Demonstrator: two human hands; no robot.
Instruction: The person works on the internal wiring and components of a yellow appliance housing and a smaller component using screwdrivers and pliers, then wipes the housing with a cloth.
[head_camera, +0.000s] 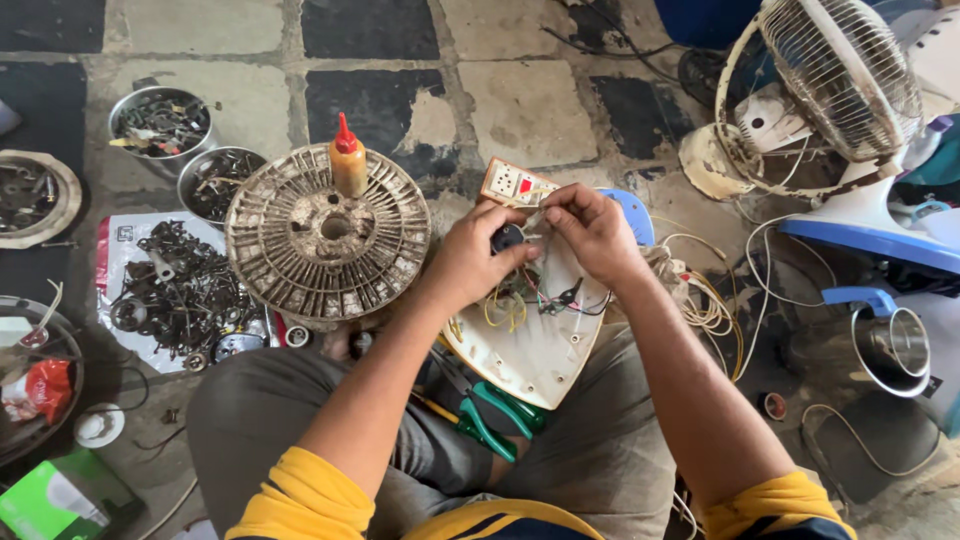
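Observation:
My left hand (478, 252) grips a small dark round part (507, 238) over a white triangular fan base cover (545, 360) that rests on my lap. My right hand (590, 230) pinches thin wires right beside that part. Yellow, red and black wires (510, 305) lie tangled inside the cover. Just beyond my fingers sits an orange-and-white switch panel (512, 183). Green-handled pliers (500, 412) lie on my leg under the cover.
A round ribbed fan grille disc (300, 250) with a yellow glue bottle (347, 160) on it stands at left. Bowls of metal scrap (160, 125) and loose parts on plastic (175, 290) lie farther left. A white table fan (830, 100) and loose cables are at right.

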